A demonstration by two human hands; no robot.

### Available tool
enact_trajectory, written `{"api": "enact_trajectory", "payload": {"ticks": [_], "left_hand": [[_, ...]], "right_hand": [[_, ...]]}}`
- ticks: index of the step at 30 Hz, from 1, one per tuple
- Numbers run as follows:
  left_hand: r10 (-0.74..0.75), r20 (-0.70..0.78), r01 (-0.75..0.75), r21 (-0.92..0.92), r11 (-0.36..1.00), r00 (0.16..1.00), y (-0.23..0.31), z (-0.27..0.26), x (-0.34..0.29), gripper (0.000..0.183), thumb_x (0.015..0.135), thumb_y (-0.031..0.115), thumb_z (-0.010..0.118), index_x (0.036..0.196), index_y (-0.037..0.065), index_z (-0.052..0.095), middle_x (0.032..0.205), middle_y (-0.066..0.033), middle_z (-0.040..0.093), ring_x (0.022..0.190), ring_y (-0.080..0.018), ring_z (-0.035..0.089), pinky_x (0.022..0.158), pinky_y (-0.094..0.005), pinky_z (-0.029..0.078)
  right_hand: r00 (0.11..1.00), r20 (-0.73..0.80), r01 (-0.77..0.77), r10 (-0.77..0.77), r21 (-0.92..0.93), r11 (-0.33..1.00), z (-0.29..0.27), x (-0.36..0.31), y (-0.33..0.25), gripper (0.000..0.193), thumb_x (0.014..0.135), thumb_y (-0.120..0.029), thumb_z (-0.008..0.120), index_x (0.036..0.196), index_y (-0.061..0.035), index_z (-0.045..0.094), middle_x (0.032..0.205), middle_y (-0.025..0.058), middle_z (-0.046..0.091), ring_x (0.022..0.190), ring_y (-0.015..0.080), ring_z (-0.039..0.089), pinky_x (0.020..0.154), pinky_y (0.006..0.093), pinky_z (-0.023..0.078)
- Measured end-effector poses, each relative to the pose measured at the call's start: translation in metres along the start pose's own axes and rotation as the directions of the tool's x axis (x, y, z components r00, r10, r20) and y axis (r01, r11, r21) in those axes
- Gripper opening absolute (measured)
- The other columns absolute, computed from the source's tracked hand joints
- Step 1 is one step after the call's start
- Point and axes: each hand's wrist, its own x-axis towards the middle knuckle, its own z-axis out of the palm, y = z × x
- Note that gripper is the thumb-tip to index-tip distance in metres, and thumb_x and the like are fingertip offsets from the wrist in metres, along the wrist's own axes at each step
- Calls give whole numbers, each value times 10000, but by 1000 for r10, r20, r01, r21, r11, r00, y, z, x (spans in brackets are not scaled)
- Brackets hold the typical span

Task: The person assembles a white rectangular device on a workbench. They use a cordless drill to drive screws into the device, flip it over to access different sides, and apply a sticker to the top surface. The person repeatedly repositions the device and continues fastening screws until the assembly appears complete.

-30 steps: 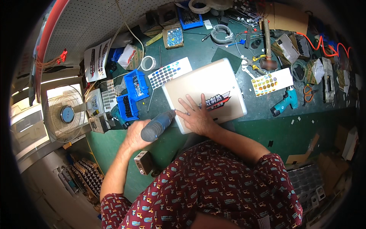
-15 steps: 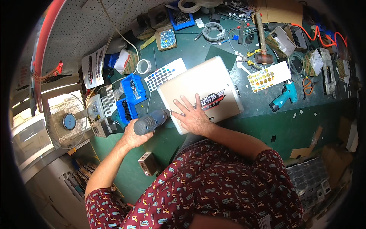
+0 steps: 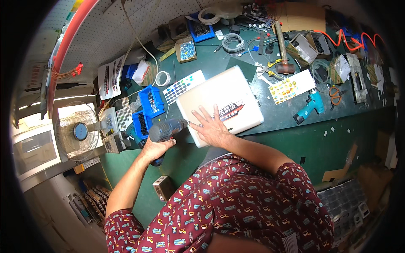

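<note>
My left hand (image 3: 155, 151) grips a dark grey-blue power drill (image 3: 164, 130), held level with its bit pointing right. The bit tip is at the left side edge of a pale gold, rounded box-like casing (image 3: 211, 90), which lies tilted on the bench. Spread across the casing's near left part is my right hand (image 3: 214, 130), palm down and fingers apart, its thumb side close to the bit. A red and black printed label (image 3: 230, 110) shows beside that hand. Whether a screw sits at the bit tip is too small to tell.
Blue bins (image 3: 150, 101) of small screws stand left of the casing. A sticker sheet (image 3: 184, 86) lies behind it. To the right are a gold sticker sheet (image 3: 291, 87), a teal electric screwdriver (image 3: 310, 106), a hammer (image 3: 285, 67) and pliers (image 3: 268, 72). A fan (image 3: 80, 131) stands far left.
The drill has tilted so its lower handle now shows beneath my left hand. The view has shifted slightly. My right hand stays flat on the casing.
</note>
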Motion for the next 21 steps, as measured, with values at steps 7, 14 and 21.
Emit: {"api": "enact_trajectory", "payload": {"ticks": [7, 14, 21], "left_hand": [[159, -45, -164, -118, 979, 986, -2, 2, -13, 476, 832, 73, 793, 1287, 33, 658, 1053, -9, 685, 940, -141, 627, 861, -330, 541], [179, 75, -166, -162, 973, 981, 91, 33, 13, 428, 869, 82, 788, 1272, 32, 655, 1152, -52, 692, 1026, -154, 636, 920, -332, 539], [246, 214, -246, -28, 969, 945, 143, 82, 68, 261, 880, 70, 757, 1129, 31, 692, 953, -10, 701, 844, -113, 630, 758, -307, 551]], "right_hand": [[994, -108, 4, 15, 173, 985, -2, -10, 13, 543, 919, -355, 650, 1414, -140, 603, 1574, 163, 422, 1533, 350, 269, 1204, 702, 109], [955, -231, -183, 188, 45, 982, -28, -29, 72, 553, 928, -377, 634, 1394, -83, 586, 1567, 175, 424, 1532, 364, 251, 1196, 706, 123], [951, -110, -251, 290, 276, 928, -34, -29, 80, 574, 938, -360, 591, 1444, -96, 528, 1567, 208, 401, 1515, 384, 279, 1223, 665, 107]]}}
